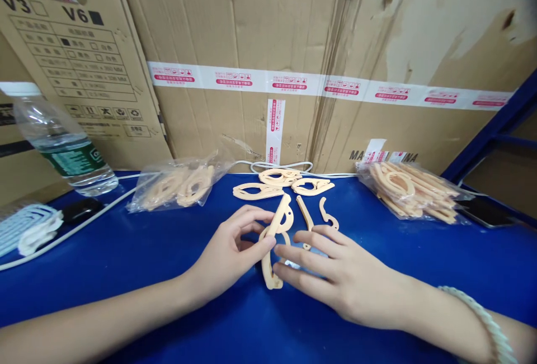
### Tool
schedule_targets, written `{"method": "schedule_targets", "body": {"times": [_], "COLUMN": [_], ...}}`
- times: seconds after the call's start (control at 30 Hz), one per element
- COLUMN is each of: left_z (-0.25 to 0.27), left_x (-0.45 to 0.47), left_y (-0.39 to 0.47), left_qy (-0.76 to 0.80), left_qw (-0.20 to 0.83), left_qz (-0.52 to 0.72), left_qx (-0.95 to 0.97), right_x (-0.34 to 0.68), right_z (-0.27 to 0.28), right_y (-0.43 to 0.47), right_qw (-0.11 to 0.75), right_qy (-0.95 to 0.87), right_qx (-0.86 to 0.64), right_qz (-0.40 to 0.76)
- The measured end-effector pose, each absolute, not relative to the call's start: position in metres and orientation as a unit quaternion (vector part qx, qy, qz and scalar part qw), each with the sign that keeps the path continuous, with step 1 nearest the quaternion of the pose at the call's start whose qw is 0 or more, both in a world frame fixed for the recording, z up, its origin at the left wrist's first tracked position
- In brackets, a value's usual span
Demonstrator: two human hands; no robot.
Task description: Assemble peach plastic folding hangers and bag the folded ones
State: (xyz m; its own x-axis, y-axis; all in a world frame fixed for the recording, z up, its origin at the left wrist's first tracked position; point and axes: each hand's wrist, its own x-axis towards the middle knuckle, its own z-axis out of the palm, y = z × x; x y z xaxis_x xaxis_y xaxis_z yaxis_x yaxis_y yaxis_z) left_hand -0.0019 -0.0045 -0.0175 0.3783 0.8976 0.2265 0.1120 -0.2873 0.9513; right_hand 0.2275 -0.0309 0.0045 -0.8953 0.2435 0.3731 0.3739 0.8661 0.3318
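Between the thumb and fingers of my left hand point(235, 246) is a beige plastic folding hanger point(269, 272), held tilted just above the blue table point(201, 325). My right hand point(356, 277) is close to the hanger's right side, fingers spread; whether a fingertip touches it I cannot tell. Just beyond the right fingers lie a loose straight hanger arm point(305, 213) and a loose hanger hook point(324, 207). Three folded hangers, one of them at the back point(280, 176), rest on the table behind my hands.
Clear bags of hangers lie at left point(176, 185) and right point(413, 188). A water bottle point(69, 151) stands at far left near a black object point(81, 210). A white cable point(104, 204) crosses the table. Cardboard boxes point(235, 129) form the back; a phone point(486, 211) lies far right.
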Motion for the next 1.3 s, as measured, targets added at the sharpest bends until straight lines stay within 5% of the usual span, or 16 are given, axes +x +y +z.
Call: {"method": "schedule_targets", "body": {"times": [0.2, 0.57, 0.77, 1.03, 1.3], "left_z": [-0.014, -0.010, -0.011, -0.028, -0.017], "left_x": [-0.001, -0.004, -0.009, -0.009, -0.002], "left_y": [-0.010, -0.014, -0.010, -0.009, -0.019], "left_qy": [0.389, 0.353, 0.355, 0.243, 0.194], "left_qw": [0.394, 0.343, 0.190, -0.184, -0.214], "left_qz": [0.436, 0.441, 0.428, 0.268, 0.227], "left_qx": [0.710, 0.751, 0.809, 0.914, 0.930], "right_x": [0.225, 0.228, 0.222, 0.215, 0.213], "right_z": [0.005, 0.008, 0.006, -0.008, 0.002], "right_y": [-0.035, -0.043, -0.033, -0.034, -0.047], "right_qw": [0.179, 0.350, 0.446, 0.296, 0.210], "right_qy": [-0.961, -0.801, -0.626, -0.582, -0.657], "right_qx": [-0.169, -0.331, -0.388, -0.382, -0.455], "right_qz": [-0.124, 0.356, 0.509, 0.655, 0.563]}}
